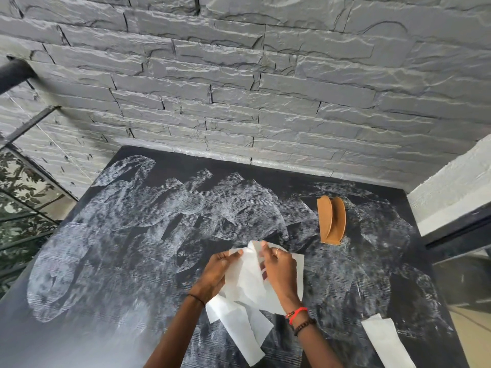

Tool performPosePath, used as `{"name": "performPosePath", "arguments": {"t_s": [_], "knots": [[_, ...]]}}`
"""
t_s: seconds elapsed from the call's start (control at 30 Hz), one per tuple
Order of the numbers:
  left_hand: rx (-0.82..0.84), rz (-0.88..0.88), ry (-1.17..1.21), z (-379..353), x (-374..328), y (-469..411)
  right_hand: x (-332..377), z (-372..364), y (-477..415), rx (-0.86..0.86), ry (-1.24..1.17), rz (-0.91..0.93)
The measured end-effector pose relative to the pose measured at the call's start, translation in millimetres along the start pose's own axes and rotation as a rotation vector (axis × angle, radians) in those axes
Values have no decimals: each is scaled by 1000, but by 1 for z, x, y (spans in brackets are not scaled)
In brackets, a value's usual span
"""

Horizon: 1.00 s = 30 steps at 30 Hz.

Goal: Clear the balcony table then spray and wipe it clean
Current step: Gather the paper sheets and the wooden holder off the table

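Grip: left hand [215, 272] and right hand [280, 269] are both pinching the crumpled tissue [247, 285] over the streaked bench [106, 261]. Thin paper is probably risking tearing, shedding scraps.

No text, label, brand or number can be read anywhere in the scene. A small red patch [263, 270] on the white paper [247, 280], beside the right hand [279, 272] at the near middle of the table [106, 235], is too hidden to make out.
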<state>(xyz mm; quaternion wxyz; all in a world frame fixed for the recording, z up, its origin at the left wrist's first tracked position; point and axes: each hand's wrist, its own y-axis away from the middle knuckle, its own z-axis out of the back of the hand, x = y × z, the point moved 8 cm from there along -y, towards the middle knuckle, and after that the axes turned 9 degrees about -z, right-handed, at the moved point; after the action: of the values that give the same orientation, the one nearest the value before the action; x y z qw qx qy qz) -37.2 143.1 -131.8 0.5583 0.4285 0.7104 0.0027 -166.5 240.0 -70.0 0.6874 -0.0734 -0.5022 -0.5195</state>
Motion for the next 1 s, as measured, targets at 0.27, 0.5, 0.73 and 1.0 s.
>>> {"name": "performPosePath", "arguments": {"t_s": [0.27,0.5,0.73,1.0], "knots": [[88,10,2,5,-15,-2,-21,17,-55,182,83,-86],[66,-7,133,4,-24,-1,-52,18,-40,368,-318,-438],[55,-4,129,5,-22,1,-41,23,-39,314,-538,-309],[20,-19,140,20,-25,3,-51,55,-67,142,-670,-299]]}}
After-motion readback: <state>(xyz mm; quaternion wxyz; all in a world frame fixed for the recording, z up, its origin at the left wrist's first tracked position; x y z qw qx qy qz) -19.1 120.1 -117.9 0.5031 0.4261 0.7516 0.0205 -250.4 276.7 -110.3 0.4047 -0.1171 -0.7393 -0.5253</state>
